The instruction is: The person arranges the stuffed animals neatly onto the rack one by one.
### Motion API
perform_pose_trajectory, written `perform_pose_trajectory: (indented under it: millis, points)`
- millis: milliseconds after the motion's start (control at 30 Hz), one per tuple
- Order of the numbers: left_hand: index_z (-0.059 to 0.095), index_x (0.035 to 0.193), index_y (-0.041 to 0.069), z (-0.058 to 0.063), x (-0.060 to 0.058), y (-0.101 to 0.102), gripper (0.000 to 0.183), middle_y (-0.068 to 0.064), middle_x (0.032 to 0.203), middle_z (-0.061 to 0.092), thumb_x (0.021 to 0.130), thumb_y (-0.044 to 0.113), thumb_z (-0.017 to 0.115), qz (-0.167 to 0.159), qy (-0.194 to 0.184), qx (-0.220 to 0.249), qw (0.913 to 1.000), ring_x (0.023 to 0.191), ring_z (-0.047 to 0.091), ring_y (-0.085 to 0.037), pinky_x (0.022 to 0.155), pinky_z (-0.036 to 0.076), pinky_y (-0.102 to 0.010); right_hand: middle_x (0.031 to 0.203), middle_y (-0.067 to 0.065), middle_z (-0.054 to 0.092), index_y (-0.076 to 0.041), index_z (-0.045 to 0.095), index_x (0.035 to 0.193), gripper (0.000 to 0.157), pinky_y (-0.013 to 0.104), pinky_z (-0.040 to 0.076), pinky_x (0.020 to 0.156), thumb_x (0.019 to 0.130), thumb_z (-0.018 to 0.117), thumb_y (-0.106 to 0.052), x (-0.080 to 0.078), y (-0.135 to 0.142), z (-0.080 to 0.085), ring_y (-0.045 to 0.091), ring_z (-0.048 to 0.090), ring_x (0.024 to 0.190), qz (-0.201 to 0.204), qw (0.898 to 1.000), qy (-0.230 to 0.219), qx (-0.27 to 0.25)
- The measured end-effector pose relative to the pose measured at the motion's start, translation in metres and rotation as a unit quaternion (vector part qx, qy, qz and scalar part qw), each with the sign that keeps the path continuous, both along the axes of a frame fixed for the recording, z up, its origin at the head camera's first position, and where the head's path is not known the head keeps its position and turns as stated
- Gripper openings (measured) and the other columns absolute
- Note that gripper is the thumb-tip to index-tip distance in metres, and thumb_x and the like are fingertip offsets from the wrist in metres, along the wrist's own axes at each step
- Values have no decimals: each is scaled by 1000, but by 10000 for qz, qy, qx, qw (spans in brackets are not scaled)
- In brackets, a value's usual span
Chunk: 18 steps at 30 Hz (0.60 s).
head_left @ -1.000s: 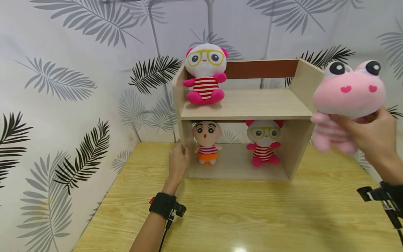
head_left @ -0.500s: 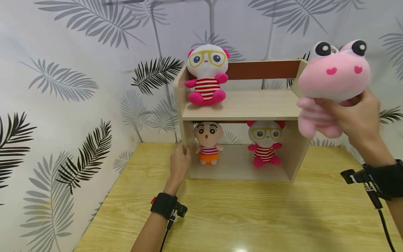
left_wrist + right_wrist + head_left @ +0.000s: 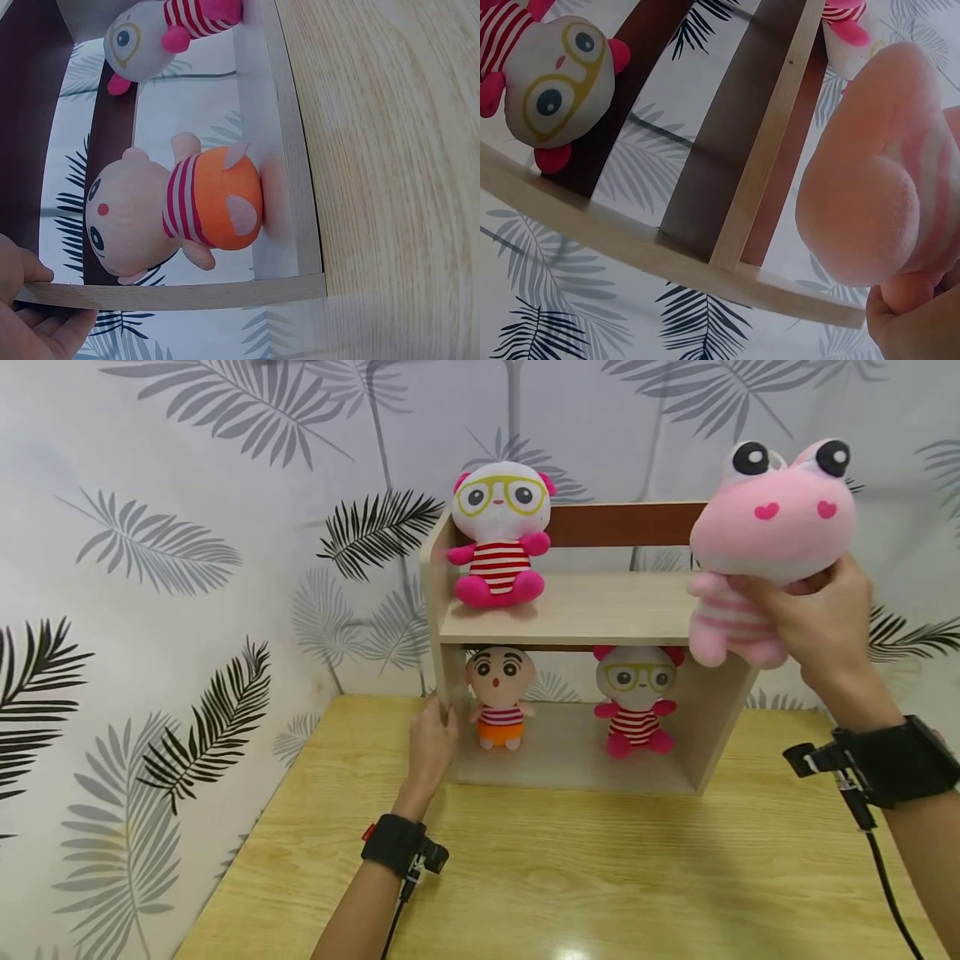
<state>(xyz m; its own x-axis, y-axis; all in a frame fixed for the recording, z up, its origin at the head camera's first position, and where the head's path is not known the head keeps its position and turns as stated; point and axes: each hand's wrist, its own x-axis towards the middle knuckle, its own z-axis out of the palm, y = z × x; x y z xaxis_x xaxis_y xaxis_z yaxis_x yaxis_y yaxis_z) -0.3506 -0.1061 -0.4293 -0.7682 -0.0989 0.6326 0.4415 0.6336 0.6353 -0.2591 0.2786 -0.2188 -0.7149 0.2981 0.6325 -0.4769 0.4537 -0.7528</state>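
My right hand grips a pink plush frog-like toy round its striped body, held up in front of the shelf's right end. Big eyes and heart-shaped nostrils face the head camera. In the right wrist view the toy's pink underside fills the right side. My left hand holds the left side panel of the small wooden shelf; the left wrist view shows thumb and fingers on either side of the panel's edge. Close to that hand, a plush boy doll in orange shorts sits on the lower level.
A plush panda with yellow glasses sits on the upper level at the left. Another panda sits at the lower right. The shelf stands on a wood-grain table, before a leaf-patterned wall covering.
My right hand has carried the pink toy left and upward, so that it now overlaps the shelf's right end. My left hand keeps its hold on the side panel.
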Motion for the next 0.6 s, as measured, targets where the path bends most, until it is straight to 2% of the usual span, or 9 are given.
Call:
perform_pose_trajectory:
  millis: [200,367,600]
  points:
    - [59,119,-12,1,0,-1,26,-33,102,67,96,1,62,-94,-46,4,9999,91,68,-46,72,55,-53,127,2,60,-22,56,139,61,20,44,86,83,81,-18,-11,-8,2,15,55,108,181,9996,191,130]
    - [60,117,-12,0,0,-1,25,-33,100,67,95,0,63,-54,-25,-34,10000,90,68,-46,72,55,-53,128,3,60,-23,55,140,62,21,43,88,84,81,-21,-21,-13,1,15,53,108,196,9994,135,236]
    - [61,114,-12,0,-1,0,23,-32,97,67,94,-2,63,-37,61,-84,9999,87,68,-46,70,55,-53,127,2,62,-21,57,137,61,24,45,94,82,83,-26,-36,-21,4,12,56,108,17,9994,187,282]
